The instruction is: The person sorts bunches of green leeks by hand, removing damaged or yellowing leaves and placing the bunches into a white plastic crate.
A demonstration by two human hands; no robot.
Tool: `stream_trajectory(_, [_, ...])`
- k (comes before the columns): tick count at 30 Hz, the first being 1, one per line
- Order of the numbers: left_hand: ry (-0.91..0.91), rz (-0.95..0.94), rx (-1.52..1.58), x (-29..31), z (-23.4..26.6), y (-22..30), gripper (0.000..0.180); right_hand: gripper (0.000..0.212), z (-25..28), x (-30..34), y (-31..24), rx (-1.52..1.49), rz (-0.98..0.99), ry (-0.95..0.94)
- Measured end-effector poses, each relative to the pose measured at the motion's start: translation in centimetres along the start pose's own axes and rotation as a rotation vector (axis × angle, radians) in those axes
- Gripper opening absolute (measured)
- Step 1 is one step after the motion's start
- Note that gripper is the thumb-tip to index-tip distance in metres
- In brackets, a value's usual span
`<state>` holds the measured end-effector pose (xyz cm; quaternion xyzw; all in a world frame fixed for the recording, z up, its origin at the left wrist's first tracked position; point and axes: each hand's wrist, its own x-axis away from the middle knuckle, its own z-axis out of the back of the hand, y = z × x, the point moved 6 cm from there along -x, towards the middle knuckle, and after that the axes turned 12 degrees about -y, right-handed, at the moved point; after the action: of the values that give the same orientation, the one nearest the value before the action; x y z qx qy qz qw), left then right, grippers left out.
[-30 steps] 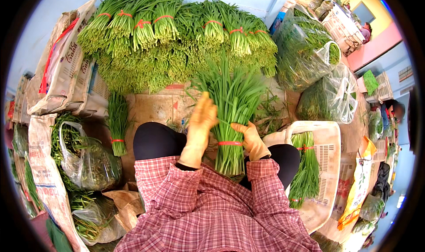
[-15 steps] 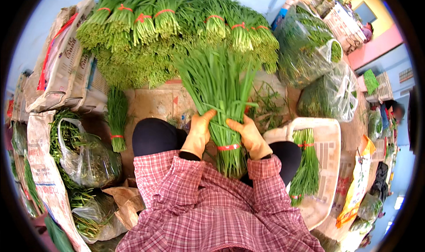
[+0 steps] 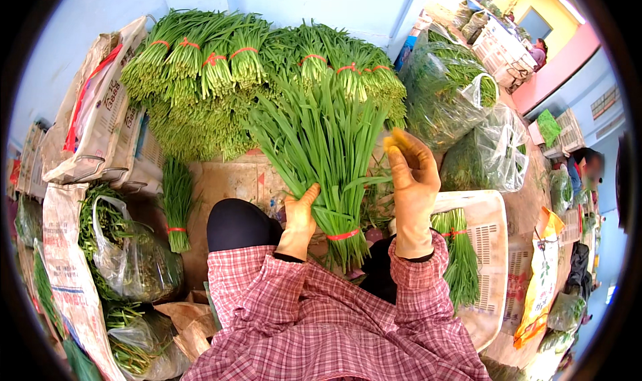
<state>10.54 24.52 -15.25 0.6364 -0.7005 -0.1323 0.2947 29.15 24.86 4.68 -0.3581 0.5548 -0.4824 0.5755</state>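
My left hand point(image 3: 300, 214), in a tan glove, is closed round the near left side of a bunch of garlic chives point(image 3: 328, 153). The bunch stands over my lap, its flat green leaves fanning up and away from me. A red band point(image 3: 343, 235) circles its pale stem ends, and one leaf sticks out to the right. My right hand point(image 3: 413, 190), gloved too, is raised off the bunch on its right side. Its fingers are loosely bent, apart from the palm, and I see nothing in them.
Red-banded bunches point(image 3: 214, 66) are heaped by the blue wall. One bunch point(image 3: 177, 204) lies left of my knee. To the right, a white plastic basket point(image 3: 493, 247) holds more chives. Clear bags of greens point(image 3: 491, 150) stand at far right, and another bag point(image 3: 137, 247) at left.
My right hand has let go of the bunch and moved up and to the right. My left hand keeps its hold and sits slightly lower in view.
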Motion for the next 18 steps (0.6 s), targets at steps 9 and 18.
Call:
stream_trajectory(9, [-0.258,-0.041,-0.418,-0.3,-2.0,-0.3,0.043,0.037,-5.0,3.2,10.3,0.006,-0.389,-0.201])
stream_trajectory(18, [-0.037,0.051,-0.139,-0.3,-0.2,-0.5,0.037,0.035,-1.0,-0.3,7.9,0.058,-0.337,-0.05])
